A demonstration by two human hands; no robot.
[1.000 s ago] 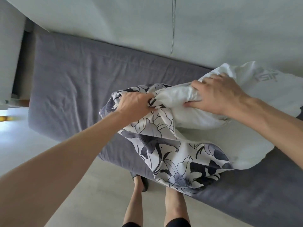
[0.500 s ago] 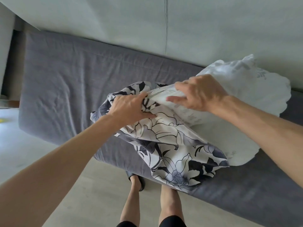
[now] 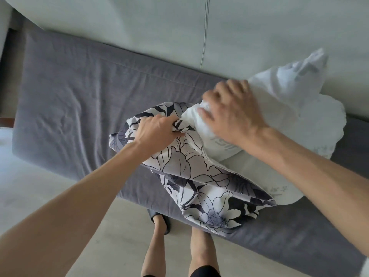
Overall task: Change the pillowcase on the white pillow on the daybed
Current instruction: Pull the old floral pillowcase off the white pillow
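Stuffing step, judged: hold the opening wide and feed the pillow corner in first, no bunching. Left hand (image 3: 157, 129) at frame centre, fingers clamped on the floral pillowcase (image 3: 201, 182) edge. Right hand (image 3: 232, 114), blurred, fingers curled, pressing or gripping the white pillow (image 3: 295, 108) end beside the opening; cannot tell which. Pillow lies centre-right on the grey daybed (image 3: 69, 100), pillowcase lower centre.

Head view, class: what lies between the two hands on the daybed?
Only bunched fabric: the floral pillowcase's edge meets the white pillow's corner between left hand and right hand.
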